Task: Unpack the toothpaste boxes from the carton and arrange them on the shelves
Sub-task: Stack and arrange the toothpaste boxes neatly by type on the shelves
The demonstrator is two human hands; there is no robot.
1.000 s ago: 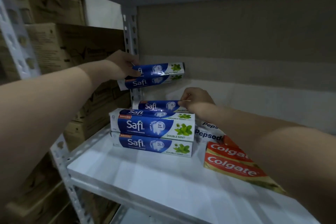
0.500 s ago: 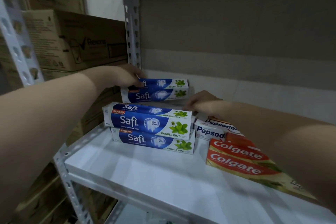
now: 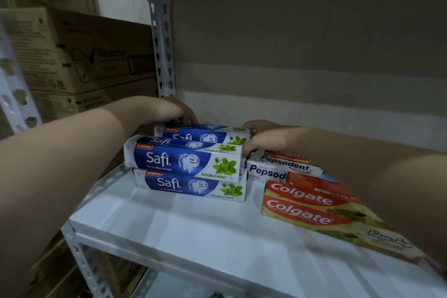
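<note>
On the white shelf (image 3: 181, 237) two blue Safi toothpaste boxes (image 3: 179, 159) lie stacked at the front left. Behind them sits a back pile of Safi boxes (image 3: 205, 135), and both hands are on it. My left hand (image 3: 167, 111) grips the left end of that pile from above, fingers curled over the top box. My right hand (image 3: 263, 138) holds the right end, with fingers behind it and the thumb at the front. How many boxes are in the back pile is hidden by the front stack.
Pepsodent boxes (image 3: 278, 167) and red Colgate boxes (image 3: 307, 205) lie on the shelf's right half, under my right forearm. A grey slotted upright (image 3: 162, 43) stands at the back left corner. Brown cartons (image 3: 79, 55) are stacked left of the rack. Bare shelf surface lies in front.
My left hand has brought its two Safi boxes down from mid-air onto the back pile. My right hand stayed at the right end of that pile.
</note>
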